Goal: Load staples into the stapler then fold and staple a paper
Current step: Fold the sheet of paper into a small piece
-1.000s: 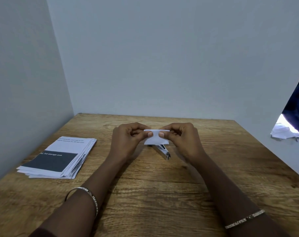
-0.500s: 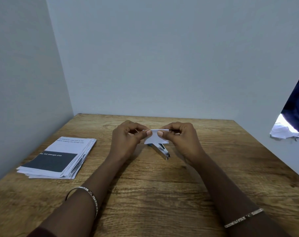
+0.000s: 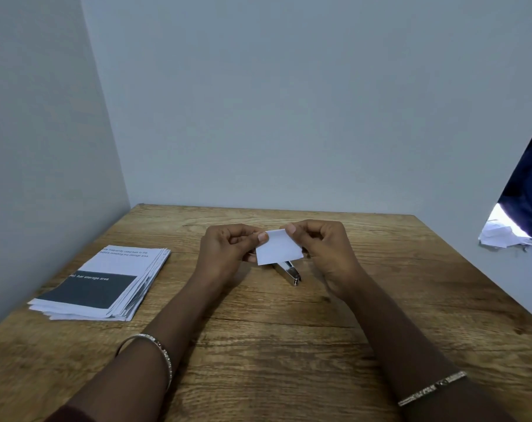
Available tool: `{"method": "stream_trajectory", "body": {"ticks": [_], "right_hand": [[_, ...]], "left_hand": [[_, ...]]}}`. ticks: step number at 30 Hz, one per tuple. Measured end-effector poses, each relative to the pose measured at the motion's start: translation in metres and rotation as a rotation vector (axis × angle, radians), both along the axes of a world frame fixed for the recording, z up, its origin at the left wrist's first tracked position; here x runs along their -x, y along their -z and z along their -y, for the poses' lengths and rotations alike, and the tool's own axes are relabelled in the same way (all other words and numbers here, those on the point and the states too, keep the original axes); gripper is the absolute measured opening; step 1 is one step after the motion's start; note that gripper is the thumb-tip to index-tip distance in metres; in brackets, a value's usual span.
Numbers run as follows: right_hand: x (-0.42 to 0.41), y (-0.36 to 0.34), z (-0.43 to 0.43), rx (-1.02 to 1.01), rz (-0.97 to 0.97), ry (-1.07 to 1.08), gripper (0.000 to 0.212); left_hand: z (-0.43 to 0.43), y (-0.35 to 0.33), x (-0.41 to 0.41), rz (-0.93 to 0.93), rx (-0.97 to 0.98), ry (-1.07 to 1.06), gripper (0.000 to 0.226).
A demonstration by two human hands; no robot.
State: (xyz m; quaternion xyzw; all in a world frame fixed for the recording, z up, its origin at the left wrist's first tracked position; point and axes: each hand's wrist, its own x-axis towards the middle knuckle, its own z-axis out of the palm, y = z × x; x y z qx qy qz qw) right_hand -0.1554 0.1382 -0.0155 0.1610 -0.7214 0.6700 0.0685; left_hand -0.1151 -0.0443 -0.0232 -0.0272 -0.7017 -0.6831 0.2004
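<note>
A small folded white paper (image 3: 278, 248) is held above the middle of the wooden table (image 3: 289, 345). My left hand (image 3: 228, 252) pinches its left edge and my right hand (image 3: 322, 251) pinches its top right corner. The paper hangs tilted, its flat face towards me. Just under it lies a small silver stapler (image 3: 291, 273) on the table, its rear part hidden behind the paper. No staples are visible.
A stack of printed sheets (image 3: 106, 283) with a dark panel lies at the table's left. Grey walls close the left and back sides. At the right, past the wall edge, are crumpled white papers (image 3: 502, 236) and dark blue cloth (image 3: 529, 181).
The paper has turned from a narrow strip seen edge-on to a flat face towards me. My right thumb moved up to its top corner; both hands stayed in place.
</note>
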Motion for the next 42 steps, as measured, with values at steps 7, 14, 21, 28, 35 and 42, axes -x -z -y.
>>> {"method": "stream_trajectory", "body": {"ticks": [7, 14, 21, 28, 35, 42], "right_hand": [[-0.002, 0.002, 0.006, -0.115, -0.093, 0.131, 0.018], [-0.012, -0.002, 0.013, -0.206, -0.129, 0.093, 0.018], [-0.022, -0.004, 0.018, -0.303, -0.178, 0.063, 0.019], [-0.025, -0.007, 0.019, -0.339, -0.193, 0.060, 0.011], [-0.020, -0.007, 0.016, -0.343, -0.192, 0.195, 0.009], [-0.011, -0.005, 0.009, -0.239, -0.107, 0.196, 0.013]], "left_hand": [[-0.002, 0.002, -0.001, 0.002, 0.015, 0.089, 0.013], [-0.003, 0.000, -0.002, -0.029, 0.146, 0.028, 0.008], [-0.004, -0.002, -0.004, -0.050, 0.287, 0.020, 0.012], [-0.003, 0.001, -0.002, -0.090, 0.347, 0.029, 0.015], [0.004, 0.002, 0.003, -0.058, 0.324, 0.003, 0.012], [0.006, 0.001, 0.003, -0.063, 0.351, -0.026, 0.010]]}}
